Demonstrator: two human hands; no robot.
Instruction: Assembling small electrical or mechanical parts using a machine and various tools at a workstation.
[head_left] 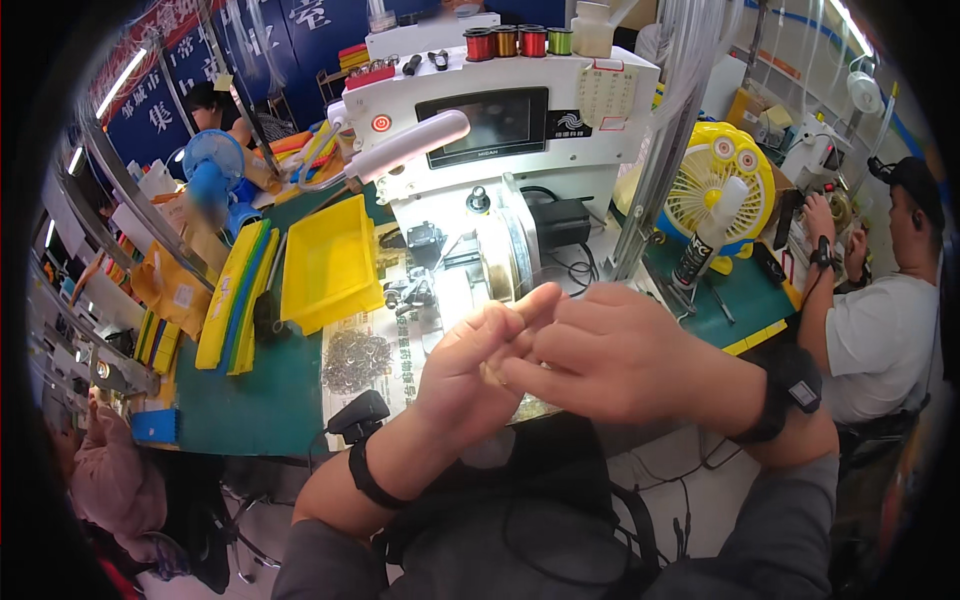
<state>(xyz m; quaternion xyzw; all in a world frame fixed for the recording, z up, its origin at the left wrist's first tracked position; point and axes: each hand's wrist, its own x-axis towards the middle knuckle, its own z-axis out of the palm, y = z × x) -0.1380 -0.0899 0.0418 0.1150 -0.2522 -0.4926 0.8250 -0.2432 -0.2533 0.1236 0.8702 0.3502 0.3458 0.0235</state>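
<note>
My left hand (470, 372) and my right hand (620, 350) meet in front of the white machine (620, 95). The left hand's thumb and forefinger press together and point toward the right hand. Curled in, the right hand's fingers lie against the left fingertips. Anything pinched between them is too small or hidden to make out. Just beyond the hands are the machine's round metal wheel (497, 255) and its black clamp parts (425, 243), brightly lit. Left of my left hand, a pile of small metal pieces (357, 360) lies on a printed sheet (405, 345).
A yellow tray (330, 265) and colored strips (235, 300) lie to the left. The lamp (415, 145) reaches over the machine. Several thread spools (505, 42) stand on top. At right are a spray can (700, 245), a yellow fan (715, 185) and a seated person (880, 300).
</note>
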